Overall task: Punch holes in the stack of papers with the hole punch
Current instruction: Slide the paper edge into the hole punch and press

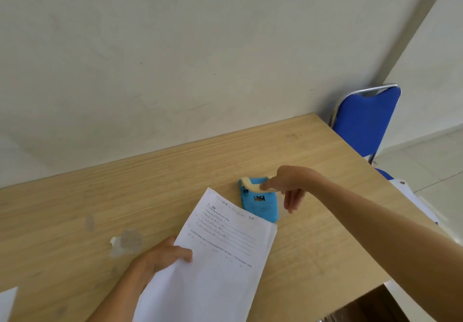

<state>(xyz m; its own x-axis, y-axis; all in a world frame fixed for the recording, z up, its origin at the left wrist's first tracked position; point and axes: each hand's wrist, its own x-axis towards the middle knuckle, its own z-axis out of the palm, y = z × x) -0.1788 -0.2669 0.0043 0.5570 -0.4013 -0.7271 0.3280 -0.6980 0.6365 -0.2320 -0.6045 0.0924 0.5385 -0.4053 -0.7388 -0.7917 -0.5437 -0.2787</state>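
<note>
With our left hand (164, 255) pinching the stack of papers (218, 251) on the table (75, 209) and our right hand (288, 184) closing on the blue hole punch (260, 205) just beyond it, we judge the loosely held sheets could fan out of alignment

On the table (313, 151), the stack of papers (220, 251) lies at the near centre, its far corner pointing to 12 o'clock. The hole punch (260, 205) sits just beyond it at 1 o'clock, its near end tucked under the stack's far right edge. The left hand (160, 256) meets the stack from 9 o'clock, thumb on top. The right hand (288, 184) touches the punch from 3 o'clock. A chair (365, 118) stands off the table's far right corner, at 2 o'clock.
</note>
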